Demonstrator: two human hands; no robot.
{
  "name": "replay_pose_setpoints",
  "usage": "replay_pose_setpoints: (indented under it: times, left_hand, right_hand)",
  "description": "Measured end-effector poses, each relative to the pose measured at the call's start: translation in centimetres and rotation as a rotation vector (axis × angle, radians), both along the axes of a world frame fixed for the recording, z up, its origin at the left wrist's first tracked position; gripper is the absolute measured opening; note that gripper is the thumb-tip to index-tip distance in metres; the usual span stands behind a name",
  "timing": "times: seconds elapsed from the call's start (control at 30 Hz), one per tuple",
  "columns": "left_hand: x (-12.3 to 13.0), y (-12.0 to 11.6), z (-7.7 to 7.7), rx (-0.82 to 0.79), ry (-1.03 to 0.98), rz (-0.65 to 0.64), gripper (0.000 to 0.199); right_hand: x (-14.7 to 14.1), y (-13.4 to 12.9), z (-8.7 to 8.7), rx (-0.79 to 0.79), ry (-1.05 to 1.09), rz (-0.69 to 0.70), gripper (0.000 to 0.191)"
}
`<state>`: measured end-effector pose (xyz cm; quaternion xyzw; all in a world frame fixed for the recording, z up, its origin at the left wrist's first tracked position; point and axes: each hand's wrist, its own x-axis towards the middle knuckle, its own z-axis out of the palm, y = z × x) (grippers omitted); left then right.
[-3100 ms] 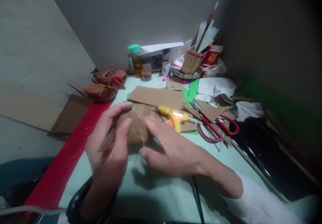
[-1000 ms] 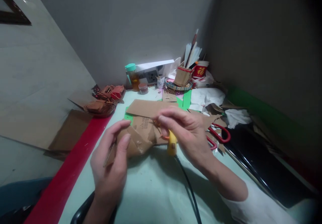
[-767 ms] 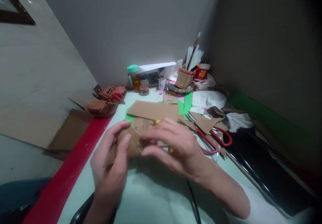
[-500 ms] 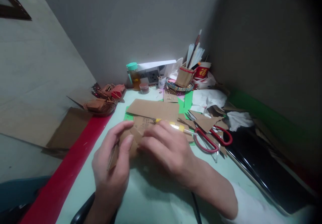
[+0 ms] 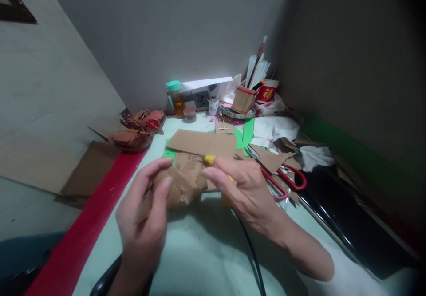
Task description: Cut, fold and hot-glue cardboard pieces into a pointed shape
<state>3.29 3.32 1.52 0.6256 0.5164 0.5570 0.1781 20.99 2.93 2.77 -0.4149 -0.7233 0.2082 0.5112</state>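
My left hand (image 5: 146,216) is closed around a folded piece of brown cardboard (image 5: 176,189), with thumb and fingers pinching its left side. Rough whitish marks, perhaps glue, show along the cardboard's right edge. My right hand (image 5: 248,194) is wrapped around a yellow hot glue gun (image 5: 209,159), its dark nozzle pointing left above the cardboard. Most of the gun's body is hidden by the fingers. A black cord (image 5: 253,247) runs down from it across the table. Behind both hands lie a flat cardboard sheet (image 5: 206,141) and a printed cardboard piece (image 5: 189,162).
Red-handled scissors (image 5: 294,176) lie among cardboard scraps on the right, beside a shiny black object (image 5: 349,220). Toward the wall stand a cardboard pen holder (image 5: 244,100), a red cup (image 5: 268,91) and a green-capped bottle (image 5: 176,98). Reddish-brown models (image 5: 133,138) sit at left.
My right hand has moved away from the cardboard to the right, uncovering the cardboard's right edge and the glue gun's cord. My left hand keeps its hold, slightly lower and left.
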Motion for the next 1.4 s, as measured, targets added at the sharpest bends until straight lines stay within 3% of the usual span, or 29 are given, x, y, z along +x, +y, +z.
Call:
replay_pose_setpoints:
  times: [0.1, 0.23, 0.47, 0.67, 0.9, 1.07, 1.23, 1.4]
  left_hand:
    - [0.0, 0.0, 0.0, 0.018, 0.015, -0.001, 0.019]
    - [0.1, -0.1, 0.1, 0.023, 0.037, 0.010, 0.018]
    - [0.4, -0.9, 0.0, -0.054, 0.035, 0.021, 0.019]
    - [0.6, -1.1, -0.1, -0.081, 0.059, 0.092, 0.017]
    - [0.5, -1.1, -0.5, -0.088, 0.025, 0.068, 0.016]
    - [1.2, -0.9, -0.6, -0.005, -0.225, -0.073, 0.043]
    - [1.3, -1.2, -0.2, -0.147, -0.264, -0.076, 0.052]
    - [0.5, -1.1, -0.8, -0.150, -0.121, -0.044, 0.021]
  right_hand:
    - [-0.2, 0.3, -0.3, -0.100, 0.011, 0.045, 0.018]
    - [-0.6, 0.1, -0.3, -0.144, -0.121, 0.127, 0.010]
    - [-1.5, 0.6, -1.1, -0.205, -0.133, 0.198, 0.027]
    - [-2.0, 0.9, -1.8, -0.217, -0.080, 0.271, 0.027]
    - [-2.2, 0.5, -1.7, -0.282, -0.058, 0.263, 0.026]
    - [-1.9, 0.4, -1.6, -0.273, -0.022, 0.235, 0.027]
    - [-1.6, 0.6, -1.7, -0.237, -0.005, 0.238, 0.026]
    - [-1.8, 0.6, -1.8, -0.176, -0.013, 0.211, 0.021]
